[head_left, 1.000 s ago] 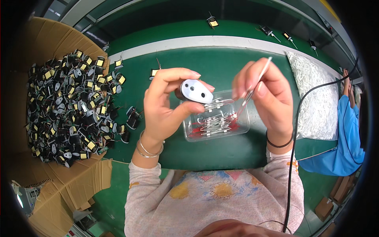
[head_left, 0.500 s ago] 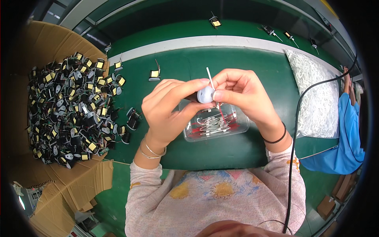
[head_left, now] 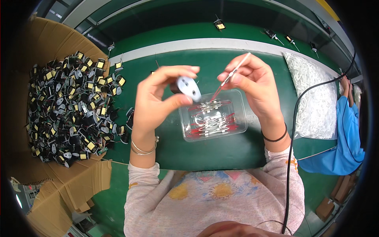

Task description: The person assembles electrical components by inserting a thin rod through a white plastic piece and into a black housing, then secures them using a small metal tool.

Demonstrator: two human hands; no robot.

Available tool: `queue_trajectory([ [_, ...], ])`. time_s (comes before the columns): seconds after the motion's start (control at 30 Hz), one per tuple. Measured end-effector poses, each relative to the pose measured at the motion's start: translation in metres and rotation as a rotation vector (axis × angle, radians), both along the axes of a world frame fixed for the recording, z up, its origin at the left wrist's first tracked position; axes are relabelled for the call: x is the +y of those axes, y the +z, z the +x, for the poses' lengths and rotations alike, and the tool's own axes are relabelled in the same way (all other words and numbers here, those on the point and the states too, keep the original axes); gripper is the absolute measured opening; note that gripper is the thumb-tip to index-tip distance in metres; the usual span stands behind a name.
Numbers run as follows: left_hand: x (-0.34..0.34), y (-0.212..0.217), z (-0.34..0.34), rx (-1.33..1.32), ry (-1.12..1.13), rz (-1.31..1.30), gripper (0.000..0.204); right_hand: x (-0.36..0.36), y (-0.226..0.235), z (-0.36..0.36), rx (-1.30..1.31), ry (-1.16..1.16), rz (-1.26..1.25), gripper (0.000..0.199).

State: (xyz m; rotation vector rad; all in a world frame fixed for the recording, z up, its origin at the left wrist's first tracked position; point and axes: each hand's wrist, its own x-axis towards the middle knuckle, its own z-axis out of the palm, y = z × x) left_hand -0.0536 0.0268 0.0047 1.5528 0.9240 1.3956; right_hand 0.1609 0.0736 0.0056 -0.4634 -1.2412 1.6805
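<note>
Between the thumb and fingers of my left hand (head_left: 152,96) is a small dark unit with a light grey oval cap (head_left: 188,87), tilted so two dark holes show in the cap. My right hand (head_left: 258,85), raised to the right of it, pinches a thin white stick (head_left: 241,64) with a red wire (head_left: 216,93) trailing down from its lower end. The two hands are apart. Under them stands a clear plastic box (head_left: 243,119) holding several white sticks with red wires (head_left: 215,124).
At left a big cardboard carton (head_left: 59,37) holds a heap of black units (head_left: 71,110) with grey caps and yellow patches. A clear bag of white pieces (head_left: 314,98) lies at right, near a black cable (head_left: 293,138). Beyond sits another person in blue (head_left: 345,138). More units (head_left: 219,25) lie along the back strip.
My hands have separated. The right one has moved rightward with the white stick, away from the grey cap; the left has shifted left and turned the unit. The clear box is now less covered.
</note>
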Motion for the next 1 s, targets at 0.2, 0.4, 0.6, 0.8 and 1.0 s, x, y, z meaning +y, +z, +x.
queue_trajectory([
  [0.2, -0.005, 0.006, 0.009, 0.207, -0.247, 0.059, 0.043, -0.004, -0.001, 0.001, -0.05, -0.119, 0.336, 0.014],
  [0.4, -0.006, 0.004, 0.015, 0.252, -0.281, 0.037, 0.043, -0.011, 0.006, 0.005, -0.285, -0.14, 0.585, 0.01],
  [0.6, 0.001, 0.002, 0.017, 0.258, -0.239, 0.055, 0.036, -0.005, 0.011, 0.004, -0.427, -0.255, 0.843, 0.01],
  [0.8, 0.004, 0.005, 0.011, 0.336, -0.178, 0.097, 0.036, -0.003, 0.015, -0.004, -0.464, -0.282, 0.882, 0.012],
  [1.0, -0.007, -0.002, 0.012, 0.237, -0.192, 0.102, 0.033, -0.017, 0.012, -0.007, -0.455, -0.342, 0.856, 0.015],
])
